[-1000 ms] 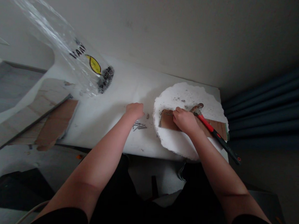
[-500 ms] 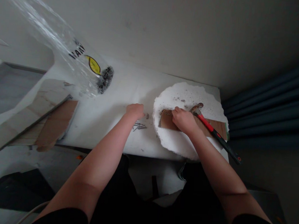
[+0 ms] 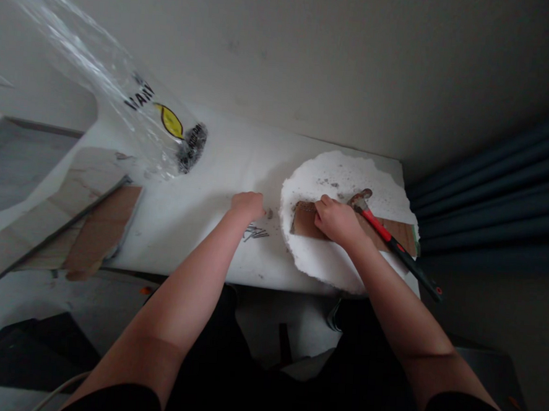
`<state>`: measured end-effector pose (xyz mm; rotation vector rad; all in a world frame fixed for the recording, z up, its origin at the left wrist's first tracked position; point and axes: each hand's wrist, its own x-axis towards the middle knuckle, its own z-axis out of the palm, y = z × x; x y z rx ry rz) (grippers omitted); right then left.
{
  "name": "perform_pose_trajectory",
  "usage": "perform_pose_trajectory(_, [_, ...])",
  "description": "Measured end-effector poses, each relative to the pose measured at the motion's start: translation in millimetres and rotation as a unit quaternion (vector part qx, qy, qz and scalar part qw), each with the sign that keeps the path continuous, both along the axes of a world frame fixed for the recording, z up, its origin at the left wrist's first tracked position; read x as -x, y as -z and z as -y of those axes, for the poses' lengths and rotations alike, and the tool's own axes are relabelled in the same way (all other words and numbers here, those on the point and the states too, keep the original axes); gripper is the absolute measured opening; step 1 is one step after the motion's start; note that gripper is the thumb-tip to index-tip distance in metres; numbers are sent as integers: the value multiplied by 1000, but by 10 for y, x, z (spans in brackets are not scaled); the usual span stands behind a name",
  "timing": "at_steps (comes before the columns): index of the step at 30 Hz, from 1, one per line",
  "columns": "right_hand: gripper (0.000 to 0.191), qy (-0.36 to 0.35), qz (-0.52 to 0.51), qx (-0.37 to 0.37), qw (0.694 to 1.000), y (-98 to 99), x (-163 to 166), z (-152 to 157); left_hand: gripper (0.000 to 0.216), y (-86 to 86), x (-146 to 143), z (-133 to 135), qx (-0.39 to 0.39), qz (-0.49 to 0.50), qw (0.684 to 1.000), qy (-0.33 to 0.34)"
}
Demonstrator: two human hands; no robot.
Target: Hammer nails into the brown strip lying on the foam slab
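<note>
My left hand (image 3: pixel 246 204) rests on the white table (image 3: pixel 199 213), fingers curled, just beyond a small heap of dark nails (image 3: pixel 255 232); what it pinches, if anything, is hidden. My right hand (image 3: pixel 337 221) is closed with its fingers pressed on a brown wooden board (image 3: pixel 304 218), which lies on a round white foam slab (image 3: pixel 346 172). A red and black hammer (image 3: pixel 393 242) lies across the board right beside that hand, its head near my knuckles.
A clear plastic bag (image 3: pixel 162 127) with black and yellow print hangs over the table's far left. Wood-look planks (image 3: pixel 64 217) lie at the left end. Dark blue curtains (image 3: pixel 494 188) stand to the right, a wall behind.
Almost nothing has changed. Both hands stay in place; the view has shifted very slightly.
</note>
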<state>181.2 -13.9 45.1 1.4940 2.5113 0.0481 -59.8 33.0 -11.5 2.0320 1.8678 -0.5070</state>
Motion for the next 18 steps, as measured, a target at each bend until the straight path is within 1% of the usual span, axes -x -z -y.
perform_pose_trajectory(4, [32, -16, 7, 2, 1000, -16, -16, 14, 54, -5, -11, 1, 2, -4, 1000, 3])
perform_pose_trajectory(9, [32, -32, 21, 8, 999, -33, -6, 25, 51, -29, -25, 15, 1, -14, 1000, 6])
perform_pose_trajectory(13, [29, 0, 5, -6, 1000, -39, 0, 37, 52, -19, -23, 11, -1, -11, 1000, 9])
perform_pose_trajectory(15, [30, 18, 6, -6, 1000, -41, -2, 41, 52, -7, -23, 2, 4, -13, 1000, 9])
perform_pose_trajectory(18, [34, 15, 18, 5, 1000, -36, -2, 40, 53, 0, -26, -4, 6, -15, 1000, 8])
